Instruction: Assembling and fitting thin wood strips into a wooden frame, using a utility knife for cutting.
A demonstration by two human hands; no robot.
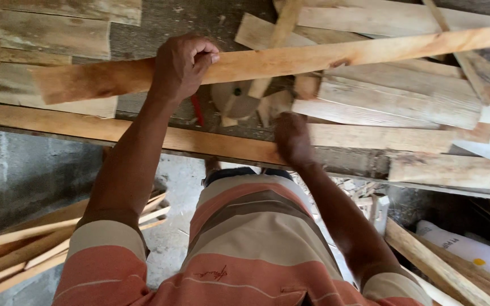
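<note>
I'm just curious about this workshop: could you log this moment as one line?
left hand: grips long wooden plank | right hand: blurred, on workbench edge | round saw blade between hands | wood offcuts piled right

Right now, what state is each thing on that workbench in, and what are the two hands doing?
Left hand: closed in a grip around the long plank.
Long plank: lifted, lying across the bench, slightly tilted.
Right hand: blurred, down on the bench edge; grip unclear.
Round saw blade: partly hidden behind wood scraps.
Board pile: loosely stacked, overlapping.
Bench edge rail: flat, fixed.
</note>
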